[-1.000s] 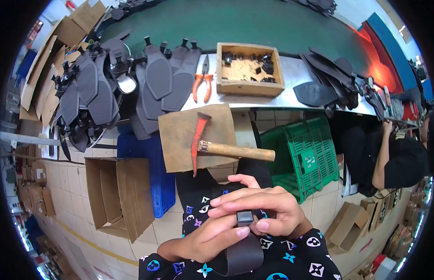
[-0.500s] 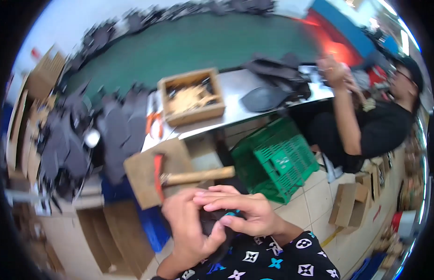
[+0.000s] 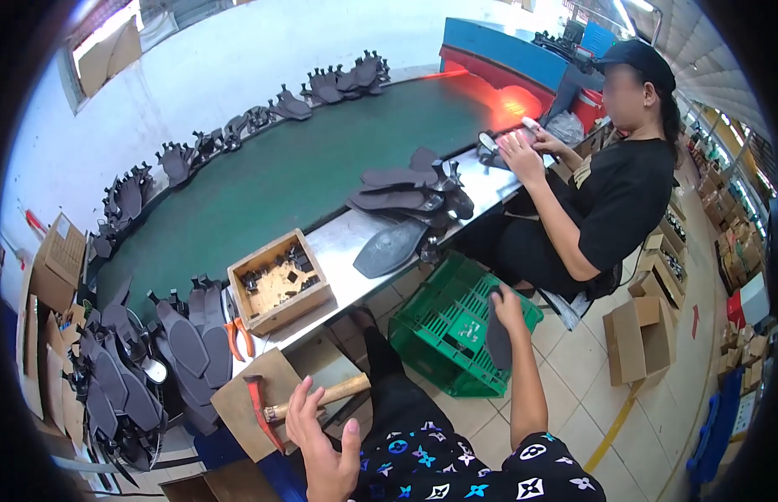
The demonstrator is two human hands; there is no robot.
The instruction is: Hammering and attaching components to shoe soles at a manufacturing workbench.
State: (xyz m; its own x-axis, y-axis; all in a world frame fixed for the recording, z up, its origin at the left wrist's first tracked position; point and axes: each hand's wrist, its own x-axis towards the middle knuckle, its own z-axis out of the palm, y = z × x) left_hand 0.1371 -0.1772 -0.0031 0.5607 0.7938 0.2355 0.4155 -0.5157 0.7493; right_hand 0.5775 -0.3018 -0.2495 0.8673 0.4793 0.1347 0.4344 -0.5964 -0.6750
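My right hand (image 3: 509, 308) is stretched forward and grips a dark grey shoe sole (image 3: 498, 341), which hangs over the side of a green plastic crate (image 3: 435, 364). My left hand (image 3: 324, 452) is near my body with its fingers apart and holds nothing. Just beyond its fingertips a hammer (image 3: 339, 391), red-headed with a wooden handle, lies on a brown board (image 3: 228, 396). Whether those fingertips touch the handle is hard to tell.
A wooden box (image 3: 280, 318) of small black parts and orange-handled pliers (image 3: 236, 335) rest on the metal bench edge. Dark soles with heels (image 3: 397, 197) lie beside a green conveyor belt (image 3: 238, 209). A co-worker (image 3: 615, 184) sits at right, handling a piece. Cardboard boxes (image 3: 627, 335) stand on the floor.
My hands were together around a dark piece; now they are apart. The right has moved forward and right with the sole, and the left has opened. The view has shifted.
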